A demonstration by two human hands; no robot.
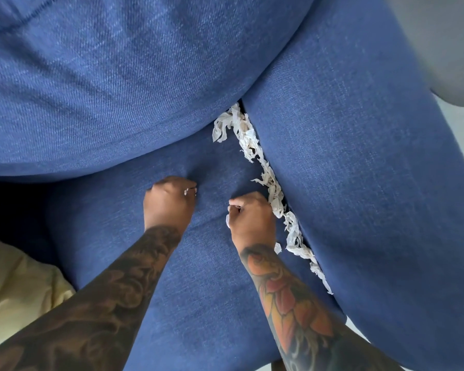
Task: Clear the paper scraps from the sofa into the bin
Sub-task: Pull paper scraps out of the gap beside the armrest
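Paper scraps point(268, 183), white, torn and crumpled, run in a long ragged line down the crease where the blue woven-fabric sofa seat cushion point(193, 290) meets the blue padded sofa arm point(373, 183), from just under the big blue back cushion point(105, 89) down toward the seat's front edge. Both tattooed forearms reach in from below. Left hand point(169, 202) sits on the seat, fingers curled tight into a fist, with a small bit of white paper peeking out at its fingertips. Right hand point(252, 218) is curled too, knuckles right against the line of scraps, white paper showing at its fingers and beneath its palm. One small loose scrap point(277, 248) lies beside the right wrist.
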